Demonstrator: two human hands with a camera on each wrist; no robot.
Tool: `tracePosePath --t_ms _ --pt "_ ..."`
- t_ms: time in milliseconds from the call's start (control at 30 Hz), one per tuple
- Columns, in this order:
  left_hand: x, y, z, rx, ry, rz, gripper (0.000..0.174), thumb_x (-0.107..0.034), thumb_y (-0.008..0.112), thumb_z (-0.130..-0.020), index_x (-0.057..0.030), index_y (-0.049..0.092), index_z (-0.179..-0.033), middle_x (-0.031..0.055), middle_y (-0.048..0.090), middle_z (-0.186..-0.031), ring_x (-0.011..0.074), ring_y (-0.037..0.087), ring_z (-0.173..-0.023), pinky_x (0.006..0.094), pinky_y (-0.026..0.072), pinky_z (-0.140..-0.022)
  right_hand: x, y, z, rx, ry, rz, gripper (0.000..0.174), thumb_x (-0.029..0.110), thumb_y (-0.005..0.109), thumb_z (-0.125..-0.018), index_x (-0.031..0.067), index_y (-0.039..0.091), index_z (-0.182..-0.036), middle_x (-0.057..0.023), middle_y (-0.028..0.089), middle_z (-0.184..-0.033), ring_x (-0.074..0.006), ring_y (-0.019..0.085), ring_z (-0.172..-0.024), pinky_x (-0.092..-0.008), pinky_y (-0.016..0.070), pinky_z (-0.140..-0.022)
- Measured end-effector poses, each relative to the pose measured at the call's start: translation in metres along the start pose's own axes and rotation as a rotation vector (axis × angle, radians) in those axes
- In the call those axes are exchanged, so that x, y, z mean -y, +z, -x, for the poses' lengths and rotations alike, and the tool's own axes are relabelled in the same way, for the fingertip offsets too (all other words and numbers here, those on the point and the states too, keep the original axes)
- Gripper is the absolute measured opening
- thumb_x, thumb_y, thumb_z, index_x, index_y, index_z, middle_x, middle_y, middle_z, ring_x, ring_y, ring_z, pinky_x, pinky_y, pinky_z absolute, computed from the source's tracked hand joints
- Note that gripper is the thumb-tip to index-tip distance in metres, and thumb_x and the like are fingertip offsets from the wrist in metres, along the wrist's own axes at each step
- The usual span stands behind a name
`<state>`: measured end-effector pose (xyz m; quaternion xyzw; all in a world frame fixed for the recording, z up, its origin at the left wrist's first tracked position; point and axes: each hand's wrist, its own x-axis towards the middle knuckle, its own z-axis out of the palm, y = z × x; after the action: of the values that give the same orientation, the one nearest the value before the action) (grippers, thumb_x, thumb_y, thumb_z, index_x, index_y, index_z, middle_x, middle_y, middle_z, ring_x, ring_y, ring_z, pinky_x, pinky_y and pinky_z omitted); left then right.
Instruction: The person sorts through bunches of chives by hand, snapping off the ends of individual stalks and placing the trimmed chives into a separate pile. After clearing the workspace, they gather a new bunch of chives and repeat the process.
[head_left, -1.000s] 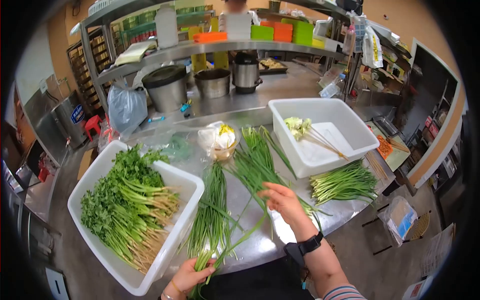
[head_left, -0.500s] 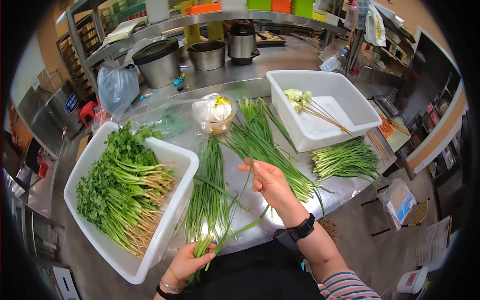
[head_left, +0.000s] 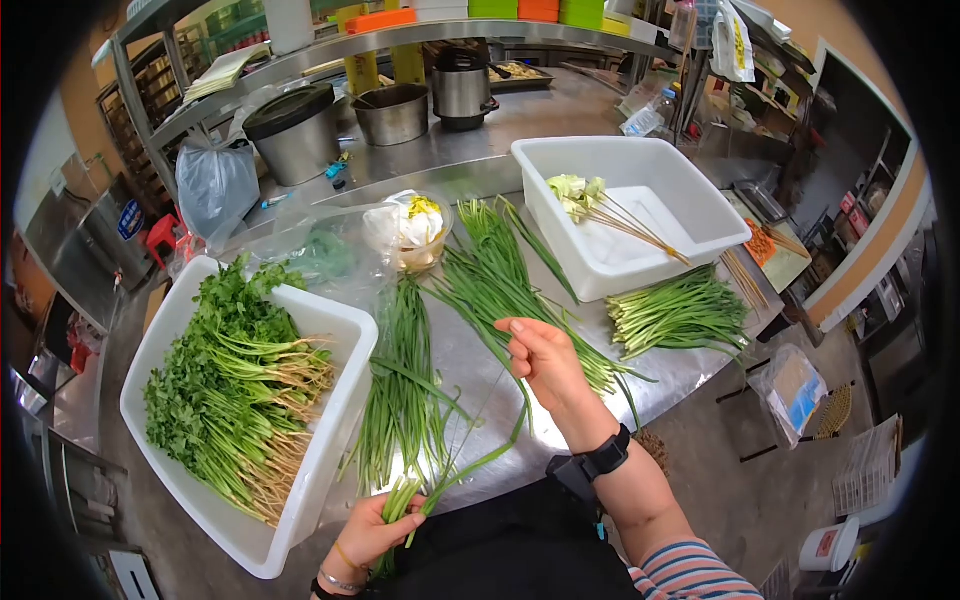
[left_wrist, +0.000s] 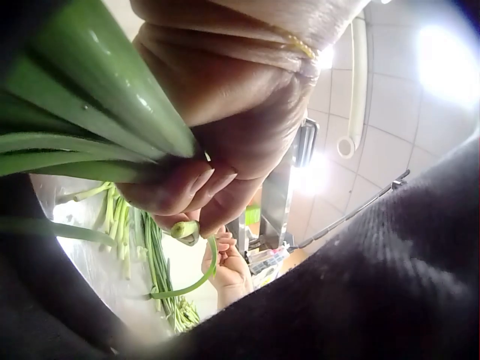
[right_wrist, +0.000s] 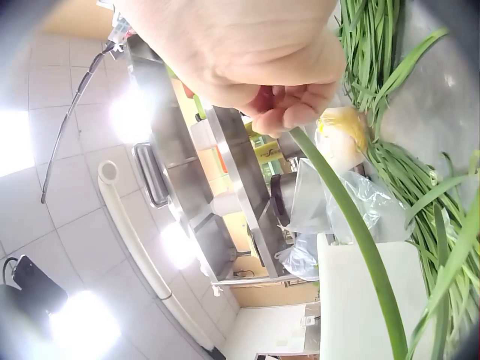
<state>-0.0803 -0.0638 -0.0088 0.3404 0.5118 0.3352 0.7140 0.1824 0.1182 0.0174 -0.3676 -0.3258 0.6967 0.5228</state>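
Note:
My left hand (head_left: 372,532) grips a small bunch of garlic chives (head_left: 402,496) by the pale stem ends, near the table's front edge. In the left wrist view the fingers curl round the stems (left_wrist: 97,97). My right hand (head_left: 548,362) is raised over the table's middle, thumb and fingertips drawn together. From its fingertips a single green leaf (right_wrist: 352,217) runs down in the right wrist view, pinched at its end. A loose pile of garlic chives (head_left: 405,390) lies just beyond my left hand, and another pile (head_left: 500,280) lies behind my right hand.
A white tub (head_left: 345,400) with rooted celery or coriander stands at left. Another white tub (head_left: 660,255) at right holds skewered greens, with a neat chive bundle (head_left: 675,315) before it. A plastic-wrapped bowl (head_left: 425,255) sits at the back. Pots (head_left: 392,115) line the rear counter.
The right hand has closed from spread fingers to a pinch and drawn slightly back toward the body. The left hand keeps its hold on the chives. The head view has tilted down.

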Motion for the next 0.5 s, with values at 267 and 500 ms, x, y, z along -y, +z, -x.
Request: tracePosePath --t_ms 267,500 --pt "-0.004 -0.001 0.003 -0.013 -0.02 0.063 0.023 -0.004 0.065 -0.084 0.0006 0.061 -0.106 -0.0036 0.054 -0.073 0.0019 0.043 -0.054 0.0171 0.0326 -0.046 -0.007 -0.002 -0.001 0.129 -0.04 0.185 0.029 0.017 0.057 -0.09 -0.004 0.058 -0.111 0.0014 0.054 -0.069 -0.0059 0.036 -0.05 -0.0193 0.0331 -0.047" --pt "-0.044 0.009 -0.005 -0.038 0.1 0.085 0.027 -0.011 0.066 -0.084 0.0006 0.059 -0.108 -0.003 0.053 -0.075 0.0018 0.042 -0.054 0.0173 0.0307 -0.045 0.033 0.04 0.057 0.58 -0.887 1.217 0.058 0.022 0.075 -0.069 0.0057 0.053 -0.121 -0.0116 0.053 -0.125 -0.0317 0.049 -0.114 -0.041 0.0373 -0.096"
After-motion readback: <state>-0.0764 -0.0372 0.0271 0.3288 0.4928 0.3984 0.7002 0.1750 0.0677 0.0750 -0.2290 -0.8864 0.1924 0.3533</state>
